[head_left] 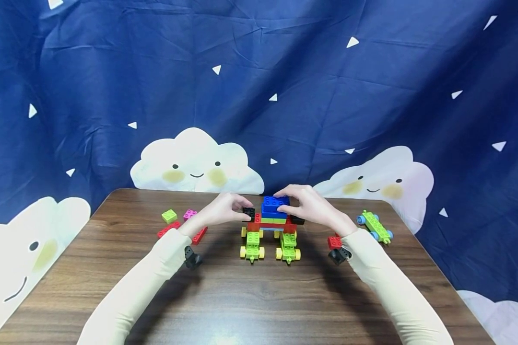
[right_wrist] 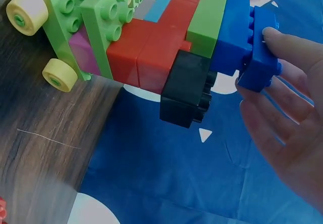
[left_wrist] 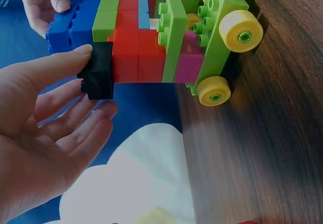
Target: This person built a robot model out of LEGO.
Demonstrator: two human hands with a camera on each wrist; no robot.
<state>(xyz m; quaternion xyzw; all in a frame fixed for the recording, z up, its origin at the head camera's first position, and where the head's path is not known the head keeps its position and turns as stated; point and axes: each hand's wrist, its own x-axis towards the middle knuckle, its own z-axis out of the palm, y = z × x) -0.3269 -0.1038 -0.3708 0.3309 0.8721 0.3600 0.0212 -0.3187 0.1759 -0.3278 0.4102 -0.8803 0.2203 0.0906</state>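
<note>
A block-built model stands on two lime-green wheeled bases [head_left: 253,245] with yellow wheels. Red bricks [left_wrist: 139,57] form its middle, with a lime-green brick [right_wrist: 206,22] and blue bricks [right_wrist: 232,30] stacked above. My left hand [head_left: 224,209] pinches the black brick [left_wrist: 103,72] at the model's left end between thumb and fingers. With thumb and fingers, my right hand [head_left: 304,203] holds the topmost blue brick [right_wrist: 261,50], which sits on the blue one below. A second black brick [right_wrist: 185,88] juts from the right end, apart from the right hand's fingers.
Left on the wooden table [head_left: 241,297] lie a lime-green brick [head_left: 169,216], a pink brick [head_left: 190,214] and red bricks [head_left: 200,235], partly behind the left arm. Beside the right wrist is a red brick [head_left: 334,242]; farther right, a green base with blue wheels [head_left: 374,226].
</note>
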